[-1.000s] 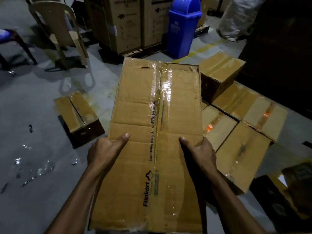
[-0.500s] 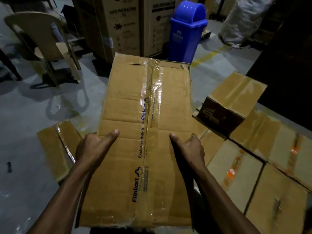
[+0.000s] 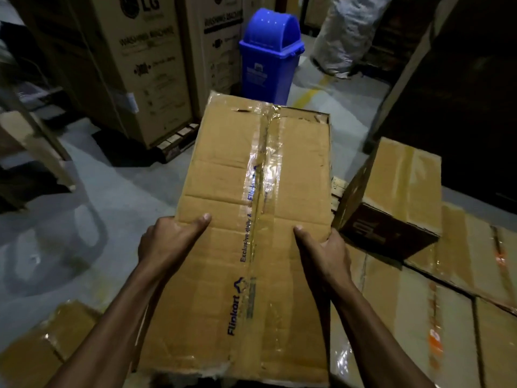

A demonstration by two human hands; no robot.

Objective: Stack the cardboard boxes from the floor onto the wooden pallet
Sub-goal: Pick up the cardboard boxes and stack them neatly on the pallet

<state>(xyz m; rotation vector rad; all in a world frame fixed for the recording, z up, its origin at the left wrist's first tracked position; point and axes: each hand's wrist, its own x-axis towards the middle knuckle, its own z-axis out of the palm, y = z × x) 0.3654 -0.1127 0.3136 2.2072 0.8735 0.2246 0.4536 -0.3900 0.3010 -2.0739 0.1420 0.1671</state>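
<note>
the long cardboard box (image 3: 251, 219) in the middle of the frame carries clear tape along its seam, printed in blue with "flipkart" near the lower end, "exclusive daily &" above it, and a partly glared "flipk…" higher up. in the upper left, a tall carton (image 3: 140, 65) shows the "lg" logo at its top and "washing machine" beneath; the finer print below is too blurred to read. the carton to its right (image 3: 218, 51) also reads "washing machine". the blue bin (image 3: 270, 54) at top centre bears a label too small to read.
</note>
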